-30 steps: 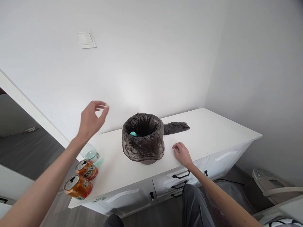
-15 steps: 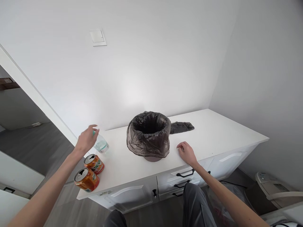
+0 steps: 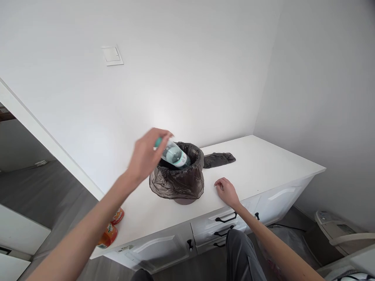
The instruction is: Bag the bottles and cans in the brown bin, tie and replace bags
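Observation:
My left hand grips a clear plastic bottle with a green cap near its neck. The bottle tilts downward, its base inside the mouth of a small bin lined with a black bin bag. My right hand rests on the white cabinet top to the right of the bin, fingers curled in with nothing seen in them. Two orange drink cans, one in front and one behind, stand at the left end, partly hidden by my left forearm.
A folded dark plastic bag lies behind and right of the bin. The wall, with a light switch, rises behind the cabinet. Drawer handles stick out at the front. A beige appliance stands on the floor at the right.
My left hand has carried the bottle from beside the cans rightward to the bin's mouth. My right hand stays on the cabinet top. The view has shifted slightly.

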`<state>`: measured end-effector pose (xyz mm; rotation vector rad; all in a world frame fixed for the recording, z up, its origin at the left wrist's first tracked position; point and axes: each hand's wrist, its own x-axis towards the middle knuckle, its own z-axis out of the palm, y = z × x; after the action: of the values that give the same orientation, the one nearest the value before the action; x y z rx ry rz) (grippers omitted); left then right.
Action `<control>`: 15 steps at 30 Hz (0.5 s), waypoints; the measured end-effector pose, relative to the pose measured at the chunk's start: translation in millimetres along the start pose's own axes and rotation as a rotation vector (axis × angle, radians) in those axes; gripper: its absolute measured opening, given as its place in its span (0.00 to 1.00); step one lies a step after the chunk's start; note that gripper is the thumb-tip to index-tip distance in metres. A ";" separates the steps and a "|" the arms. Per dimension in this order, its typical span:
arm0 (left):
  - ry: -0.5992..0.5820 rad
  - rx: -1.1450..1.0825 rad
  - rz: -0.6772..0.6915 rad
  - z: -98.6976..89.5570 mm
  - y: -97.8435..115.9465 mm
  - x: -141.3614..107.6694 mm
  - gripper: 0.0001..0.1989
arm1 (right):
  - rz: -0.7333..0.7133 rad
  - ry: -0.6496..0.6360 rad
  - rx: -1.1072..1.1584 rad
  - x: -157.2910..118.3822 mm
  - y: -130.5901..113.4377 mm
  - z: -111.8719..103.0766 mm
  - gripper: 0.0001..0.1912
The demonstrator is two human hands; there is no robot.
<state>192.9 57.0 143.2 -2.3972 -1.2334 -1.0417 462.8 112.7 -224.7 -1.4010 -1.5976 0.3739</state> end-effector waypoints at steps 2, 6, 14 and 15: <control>-0.131 -0.090 0.061 30.3 4.8 -1.7 0.23 | 0.003 -0.002 0.004 -0.1 -0.5 -0.8 0.11; -0.372 -0.247 0.057 70.7 -18.4 -5.2 0.24 | 0.012 -0.006 0.005 0.5 -2.7 -2.6 0.11; -0.485 -0.158 -0.146 90.5 -109.1 31.1 0.29 | -0.004 0.005 -0.007 3.1 -6.5 -2.1 0.11; -0.488 -0.163 -0.196 94.9 -117.5 34.8 0.31 | -0.002 0.005 -0.007 3.3 -6.2 -1.8 0.11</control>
<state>159.7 198.2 88.4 -2.8106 -1.6200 -0.6369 460.9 113.2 -217.8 -1.4045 -1.5979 0.3634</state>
